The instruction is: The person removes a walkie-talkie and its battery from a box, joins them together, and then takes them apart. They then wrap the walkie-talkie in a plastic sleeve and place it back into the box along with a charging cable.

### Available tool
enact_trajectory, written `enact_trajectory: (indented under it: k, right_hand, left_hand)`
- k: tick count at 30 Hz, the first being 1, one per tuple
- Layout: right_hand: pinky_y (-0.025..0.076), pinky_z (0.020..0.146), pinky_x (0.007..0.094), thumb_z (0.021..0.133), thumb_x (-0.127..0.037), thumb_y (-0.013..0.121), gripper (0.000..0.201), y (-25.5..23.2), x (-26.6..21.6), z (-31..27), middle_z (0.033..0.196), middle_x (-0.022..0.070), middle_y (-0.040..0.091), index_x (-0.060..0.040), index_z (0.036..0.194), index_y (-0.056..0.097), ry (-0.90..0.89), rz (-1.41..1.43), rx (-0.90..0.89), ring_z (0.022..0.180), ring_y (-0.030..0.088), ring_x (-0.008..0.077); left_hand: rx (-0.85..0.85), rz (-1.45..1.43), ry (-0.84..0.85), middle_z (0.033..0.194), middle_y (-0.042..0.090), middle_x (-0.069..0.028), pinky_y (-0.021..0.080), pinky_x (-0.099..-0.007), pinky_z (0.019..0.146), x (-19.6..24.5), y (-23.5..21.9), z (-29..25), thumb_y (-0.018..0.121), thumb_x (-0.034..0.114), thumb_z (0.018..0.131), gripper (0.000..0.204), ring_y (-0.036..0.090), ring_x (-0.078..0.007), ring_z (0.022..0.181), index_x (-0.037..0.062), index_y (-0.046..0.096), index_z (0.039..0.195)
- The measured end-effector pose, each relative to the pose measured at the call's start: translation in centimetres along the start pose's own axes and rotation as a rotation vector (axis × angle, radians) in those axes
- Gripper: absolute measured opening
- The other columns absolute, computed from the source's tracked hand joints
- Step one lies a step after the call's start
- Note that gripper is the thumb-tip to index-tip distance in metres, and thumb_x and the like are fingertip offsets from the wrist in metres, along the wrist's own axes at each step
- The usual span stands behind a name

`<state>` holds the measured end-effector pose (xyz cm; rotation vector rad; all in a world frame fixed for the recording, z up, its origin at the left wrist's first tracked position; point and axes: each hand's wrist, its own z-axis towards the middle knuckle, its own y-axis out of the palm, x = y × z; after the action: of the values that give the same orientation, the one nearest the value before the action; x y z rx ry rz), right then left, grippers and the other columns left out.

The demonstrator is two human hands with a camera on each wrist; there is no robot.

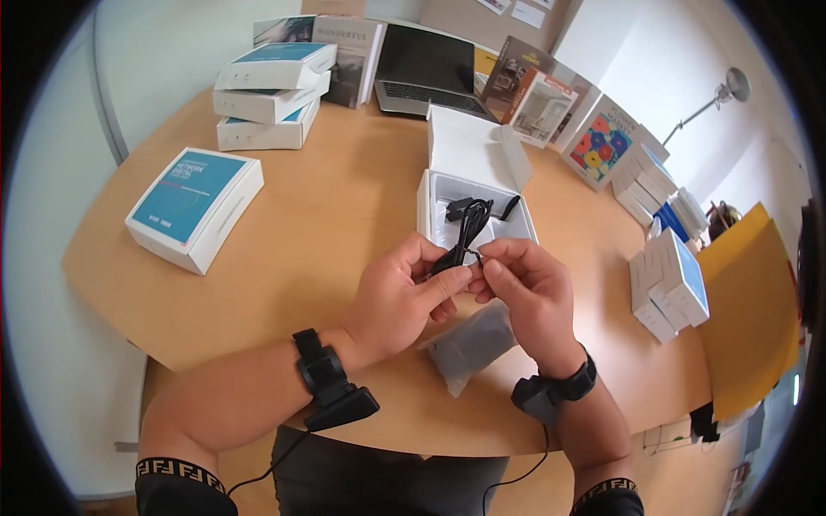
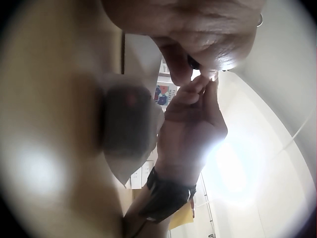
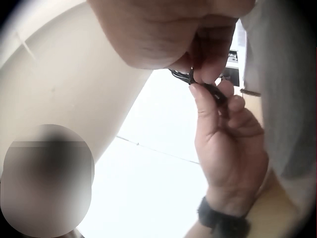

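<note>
A bundled black cable (image 1: 472, 225) is held up by both hands in front of an open white box (image 1: 423, 211). The left hand (image 1: 397, 297) grips the lower part of the bundle between thumb and fingers. With thumb and index finger, the right hand (image 1: 535, 297) pinches a thin black piece at the bundle's side. In the right wrist view the cable (image 3: 214, 92) lies between the left hand's (image 3: 230, 148) thumb and fingers, close to the right fingertips. Below the hands, a dark object in a translucent bag (image 1: 473, 348) lies on the table; the bag (image 2: 130, 124) also shows in the left wrist view.
A blue-topped white box (image 1: 194, 206) lies at the left, with a stack of similar boxes (image 1: 271, 95) behind it. A laptop (image 1: 430, 69) and several books (image 1: 538, 103) stand at the back. More boxes (image 1: 669, 284) and a yellow folder (image 1: 748, 301) are at the right.
</note>
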<state>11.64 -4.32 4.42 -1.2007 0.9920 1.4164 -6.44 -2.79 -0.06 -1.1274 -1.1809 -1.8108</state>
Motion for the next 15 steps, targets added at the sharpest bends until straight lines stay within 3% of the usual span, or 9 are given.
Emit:
enact_trajectory:
  k: [2,4,5,7,8,10,15]
  right_hand:
    - [0.056,0.077,0.0283,0.096,-0.002,0.064,0.017,0.3,0.5,0.2,0.093,0.0073,0.071,0.0042,0.111,0.066,-0.1,-0.046,-0.011,0.089,0.069,0.0144]
    - [0.057,0.077,0.0294,0.092,0.001,0.068,0.02,0.5,0.9,0.7,0.096,0.0079,0.072,0.0017,0.112,0.068,-0.34,-0.38,-0.017,0.089,0.071,0.0165]
    - [0.057,0.077,0.0294,0.092,0.001,0.068,0.02,0.5,0.5,0.9,0.096,0.0079,0.072,0.0017,0.112,0.068,-0.343,-0.387,-0.03,0.089,0.071,0.0165]
    - [0.057,0.072,0.0295,0.089,0.0,0.07,0.019,0.4,-0.6,1.5,0.098,0.0092,0.072,-0.0021,0.107,0.072,-0.534,-0.814,-0.049,0.083,0.072,0.0194]
    - [0.057,0.072,0.0295,0.089,0.0,0.07,0.019,0.4,-0.7,2.0,0.098,0.0092,0.072,-0.0021,0.107,0.072,-0.539,-0.816,-0.057,0.083,0.072,0.0194]
    - [0.057,0.068,0.0304,0.087,0.0,0.071,0.014,0.3,-0.9,2.7,0.097,0.0104,0.071,-0.0031,0.1,0.074,-0.746,-0.906,-0.059,0.082,0.072,0.0238]
    - [0.057,0.066,0.0321,0.078,0.006,0.07,0.024,0.2,-1.4,2.4,0.094,0.0089,0.071,-0.0046,0.098,0.074,-0.869,-0.954,-0.089,0.078,0.07,0.0245]
  left_hand:
    - [0.019,-0.019,0.004,0.086,0.067,-0.0066,0.051,-0.0243,0.056,0.1,-0.3,0.1,0.067,0.016,0.097,0.019,0.062,-0.0093,0.066,0.0006,0.056,0.101]
    - [0.035,-0.039,0.009,0.085,0.067,-0.0067,0.051,-0.0245,0.056,0.0,-0.4,0.2,0.067,0.017,0.098,0.019,0.062,-0.0096,0.065,0.0006,0.056,0.101]
    - [0.026,-0.062,0.004,0.084,0.066,-0.0065,0.051,-0.0245,0.056,-0.1,-0.5,0.3,0.067,0.017,0.098,0.02,0.062,-0.0098,0.065,0.0005,0.056,0.1]
    - [0.024,-0.086,0.007,0.083,0.066,-0.0064,0.051,-0.0244,0.055,0.0,-0.8,0.4,0.067,0.018,0.098,0.02,0.062,-0.01,0.064,0.0004,0.056,0.1]
    - [0.036,-0.082,0.001,0.082,0.066,-0.0062,0.05,-0.0245,0.055,0.0,-0.9,0.4,0.067,0.018,0.098,0.02,0.061,-0.0101,0.064,0.0005,0.056,0.099]
    - [0.05,-0.083,-0.004,0.081,0.065,-0.0061,0.05,-0.0246,0.054,-0.1,-0.9,0.5,0.067,0.017,0.098,0.02,0.061,-0.0102,0.063,0.0006,0.056,0.099]
    - [0.029,-0.019,-0.007,0.08,0.065,-0.0071,0.048,-0.0237,0.054,0.2,-1.3,0.3,0.066,0.01,0.094,0.015,0.061,-0.0111,0.064,0.0001,0.055,0.097]
